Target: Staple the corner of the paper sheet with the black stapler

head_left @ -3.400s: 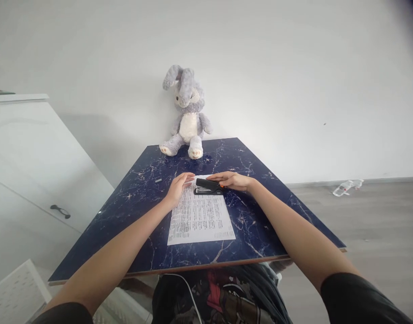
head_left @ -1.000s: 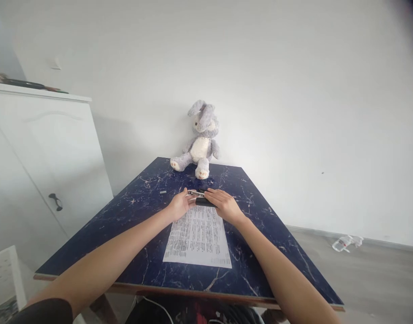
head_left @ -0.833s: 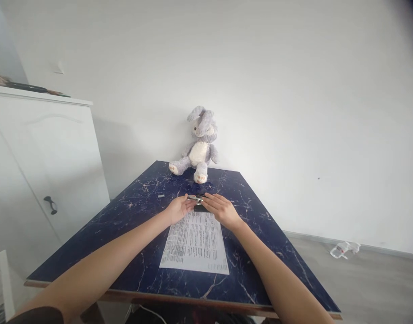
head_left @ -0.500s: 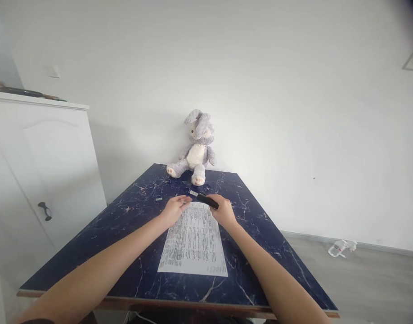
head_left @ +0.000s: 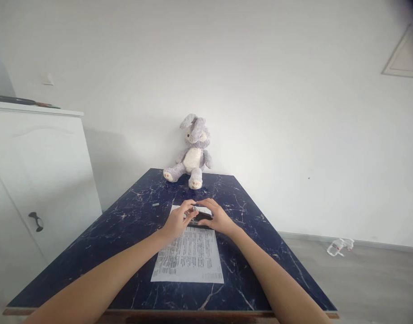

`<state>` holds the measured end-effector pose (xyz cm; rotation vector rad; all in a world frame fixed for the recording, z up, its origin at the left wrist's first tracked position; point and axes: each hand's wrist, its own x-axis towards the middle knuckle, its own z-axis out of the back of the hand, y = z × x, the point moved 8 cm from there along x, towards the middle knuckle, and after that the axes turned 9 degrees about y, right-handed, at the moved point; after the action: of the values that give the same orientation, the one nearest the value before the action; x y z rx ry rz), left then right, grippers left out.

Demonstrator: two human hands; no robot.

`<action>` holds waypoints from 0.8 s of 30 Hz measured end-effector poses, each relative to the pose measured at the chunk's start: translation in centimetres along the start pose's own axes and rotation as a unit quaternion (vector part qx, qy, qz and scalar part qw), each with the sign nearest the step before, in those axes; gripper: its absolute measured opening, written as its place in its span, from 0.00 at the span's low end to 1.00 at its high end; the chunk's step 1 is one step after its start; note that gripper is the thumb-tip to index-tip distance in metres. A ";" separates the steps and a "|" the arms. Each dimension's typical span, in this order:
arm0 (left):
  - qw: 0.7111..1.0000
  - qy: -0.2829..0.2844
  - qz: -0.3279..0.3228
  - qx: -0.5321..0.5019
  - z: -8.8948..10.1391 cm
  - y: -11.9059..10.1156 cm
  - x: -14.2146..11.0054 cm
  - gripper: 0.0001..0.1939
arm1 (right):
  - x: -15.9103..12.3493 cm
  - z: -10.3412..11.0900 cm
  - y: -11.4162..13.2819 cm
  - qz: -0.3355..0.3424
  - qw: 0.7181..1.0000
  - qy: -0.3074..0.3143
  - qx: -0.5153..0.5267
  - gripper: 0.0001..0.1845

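Black plastic marks the stapler (head_left: 203,216), lying just below the centre of the frame over the upper part of a white printed sheet (head_left: 189,261). Its long axis runs roughly left to right, across the length of the sheet, with its left end towards the left hand (head_left: 177,221) and its right end in the curve of the right hand (head_left: 218,218). The left hand appears to pinch a small grey piece (head_left: 195,209) between thumb and forefinger, directly above the stapler's left part; whether piece and stapler touch, I cannot tell. The right hand is nearer the stapler: its thumb lies along the lower side, its fingers arch over the upper side, and their tips come close to those of the left. How firmly it grips is unclear. These fingers cover much of the stapler and are the main thing crowding the small gap there.

The sheet lies flat on the dark blue, white-veined counter (head_left: 125,225). Farther left, apart from the hands, sits a grey strip (head_left: 155,204). A plush rabbit (head_left: 193,157) sits at the counter's upper edge, well clear of both hands. A white cabinet (head_left: 54,180) fills the left side of the frame.
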<state>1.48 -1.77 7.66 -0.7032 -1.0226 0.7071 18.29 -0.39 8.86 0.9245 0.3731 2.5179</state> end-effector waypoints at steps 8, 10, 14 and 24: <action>0.998 0.049 -0.043 0.019 -0.9 -0.9 0.0 0.12 | 0.0 0.4 4.6 0.114 0.987 -0.057 -0.095 0.21; 0.997 0.065 -0.033 0.002 -1.2 -0.6 0.1 0.12 | 0.2 0.3 4.7 0.110 0.988 -0.038 -0.107 0.20; 0.996 0.074 -0.014 -0.052 -1.6 -0.1 0.1 0.13 | 0.2 0.3 5.0 0.112 0.986 -0.030 -0.121 0.22; 0.952 -0.101 0.087 0.277 5.8 1.2 1.1 0.12 | -1.0 4.1 -3.2 -0.149 0.976 -0.116 -0.108 0.12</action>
<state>-3.66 0.82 9.30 -0.2328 -0.8896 1.1803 22.68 2.30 10.09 0.9808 0.1469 2.1032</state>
